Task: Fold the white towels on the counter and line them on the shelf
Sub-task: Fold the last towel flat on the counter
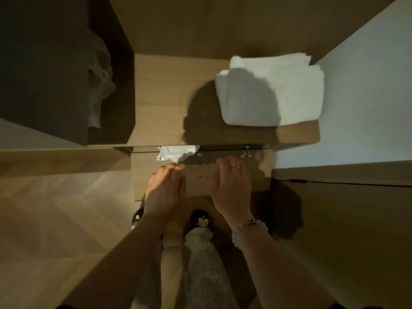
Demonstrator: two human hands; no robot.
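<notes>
A stack of folded white towels [272, 92] lies on the right half of the wooden counter [169, 99], against the white wall. Below the counter's front edge, part of another white towel [178, 152] shows in the gap of a lower compartment, between two metal hinges. My left hand [166, 186] and my right hand [230, 186] hover side by side over the wooden door panel [260, 175] in front of that gap. Their fingers point away from me, relaxed, and hold nothing. My left fingertips are just short of the towel in the gap.
A dark open wardrobe section [66, 74] on the left holds a hanging pale garment [98, 85]. A white wall [367, 97] bounds the counter on the right, with a closed wooden cabinet [345, 219] below it. Wood floor [55, 219] and my feet lie beneath.
</notes>
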